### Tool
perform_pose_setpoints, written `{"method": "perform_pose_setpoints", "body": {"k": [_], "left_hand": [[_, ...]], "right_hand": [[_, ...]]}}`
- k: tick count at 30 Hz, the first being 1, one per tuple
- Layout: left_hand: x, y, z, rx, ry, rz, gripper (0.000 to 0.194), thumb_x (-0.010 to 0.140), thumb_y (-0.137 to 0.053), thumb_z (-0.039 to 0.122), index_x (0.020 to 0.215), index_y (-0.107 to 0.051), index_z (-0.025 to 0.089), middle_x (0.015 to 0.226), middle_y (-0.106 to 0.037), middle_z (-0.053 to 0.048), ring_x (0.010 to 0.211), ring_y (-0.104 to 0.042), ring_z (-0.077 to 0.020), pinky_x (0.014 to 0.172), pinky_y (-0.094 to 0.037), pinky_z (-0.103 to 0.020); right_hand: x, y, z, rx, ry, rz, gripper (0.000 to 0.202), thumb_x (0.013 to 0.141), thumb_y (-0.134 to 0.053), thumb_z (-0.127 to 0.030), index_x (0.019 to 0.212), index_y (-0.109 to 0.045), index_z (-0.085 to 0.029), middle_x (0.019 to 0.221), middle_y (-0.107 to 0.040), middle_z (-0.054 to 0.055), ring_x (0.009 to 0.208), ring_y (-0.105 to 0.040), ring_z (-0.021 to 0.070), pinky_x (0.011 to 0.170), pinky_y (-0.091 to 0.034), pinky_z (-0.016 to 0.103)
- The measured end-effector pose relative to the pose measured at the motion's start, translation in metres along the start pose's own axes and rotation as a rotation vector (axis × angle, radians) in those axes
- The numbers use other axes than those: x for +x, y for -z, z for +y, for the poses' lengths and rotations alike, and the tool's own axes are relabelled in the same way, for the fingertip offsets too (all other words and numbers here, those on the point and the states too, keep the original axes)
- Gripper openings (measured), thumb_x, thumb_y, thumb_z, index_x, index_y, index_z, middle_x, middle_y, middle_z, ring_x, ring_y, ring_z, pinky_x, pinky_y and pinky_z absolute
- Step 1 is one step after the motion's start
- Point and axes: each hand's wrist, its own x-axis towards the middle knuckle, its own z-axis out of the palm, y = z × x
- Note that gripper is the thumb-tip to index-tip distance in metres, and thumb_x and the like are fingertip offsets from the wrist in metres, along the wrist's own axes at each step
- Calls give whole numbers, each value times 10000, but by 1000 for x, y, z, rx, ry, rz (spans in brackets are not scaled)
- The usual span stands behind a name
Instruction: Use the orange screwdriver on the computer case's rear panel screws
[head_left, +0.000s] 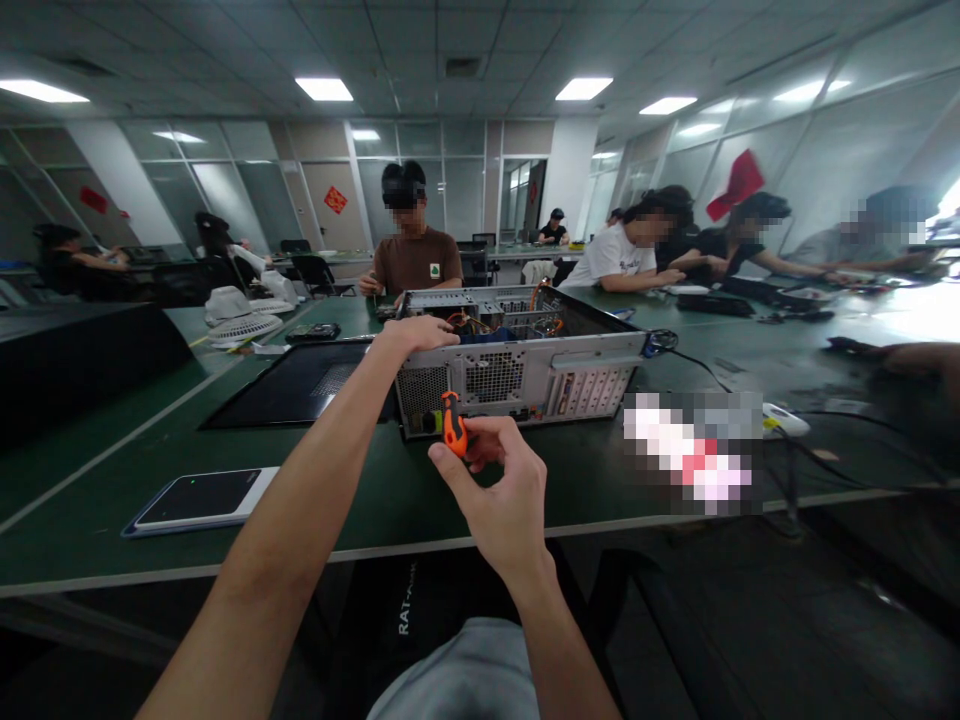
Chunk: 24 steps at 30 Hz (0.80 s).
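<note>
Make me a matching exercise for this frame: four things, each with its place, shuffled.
1. Orange-and-black tool
2. Left hand
3. Dark panel
4. Flat device with green light

A. At the upper edge of the computer case
B. Near the front edge of the table
C. Between the right hand's thumb and fingers
D. Flat, just left of the case

Pairs: 1-C, 2-A, 3-D, 4-B

You are in an office-like electronics workroom (glass partitions (463,200), ceiling lights (324,90)), an opened computer case (536,372) on your green table (577,475).
</note>
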Motion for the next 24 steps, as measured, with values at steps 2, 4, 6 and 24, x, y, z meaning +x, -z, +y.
{"method": "perform_pose_setpoints", "body": {"k": [2,4,6,24], "left_hand": [[-2,1,1,-5,14,-5,651,914,-423,661,1501,-521,395,1591,-482,33,1426,-491,-346,1160,-402,-456],[-4,2,3,-8,23,-6,646,915,-425,651,1500,-523,393,1601,-467,39,1432,-485,-345,1162,-400,-455],[-5,2,4,-8,23,-9,644,918,-422,639,1502,-520,386,1608,-457,43,1432,-490,-323,1157,-407,-423],[1,-1,-1,-1,10,7,669,898,-425,717,1480,-538,408,1581,-499,42,1399,-527,-305,1139,-428,-384]], "right_hand": [[1,1,0,21,-32,-7,315,813,-797,-449,958,-648,-212,897,-687,28,734,-622,156,631,-524,287],[2,1,0,25,-47,-13,304,813,-792,-461,903,-650,-207,954,-674,41,739,-611,145,596,-509,268],[3,2,1,35,-64,-30,295,835,-766,-476,843,-659,-201,955,-659,42,722,-594,131,569,-490,249],[3,-12,13,520,-292,-50,515,879,-615,-694,792,-655,-188,692,-637,7,584,-586,119,524,-510,237]]}}
